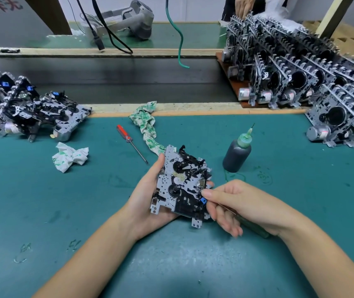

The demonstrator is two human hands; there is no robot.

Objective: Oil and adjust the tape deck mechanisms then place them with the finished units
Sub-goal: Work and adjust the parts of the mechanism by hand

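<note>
The left hand (148, 196) lies palm up above the green mat (171, 265), forearm slanting in from the lower left. Its fingers are curled under a tape deck mechanism (182, 186), the thumb lying straight along the unit's left edge, one fingertip peeping out at the right edge. The right hand (242, 203) comes in from the lower right, wrist low. Its thumb and forefinger pinch a thin tool (255, 226) whose tip meets the mechanism beside a small blue part; the other three fingers hang loosely curled beneath. The tool's dark green handle runs back under the palm, and what kind of tool it is I cannot tell for sure.

Beyond the right fingertips stands one dark oil bottle (237, 152) with a green nozzle. Beyond the left thumb lie one red-handled screwdriver (131, 143) and two rags: a crumpled one (69, 157) to the left, a long twisted one (147, 123) running up to the mat's edge. Far left of the thumb sits a pile of mechanisms (28, 106), too tangled to count. Far right stand rows of finished units (313, 72), also too many to count. Faint scrawled marks on the mat near the left forearm cannot be read.
</note>
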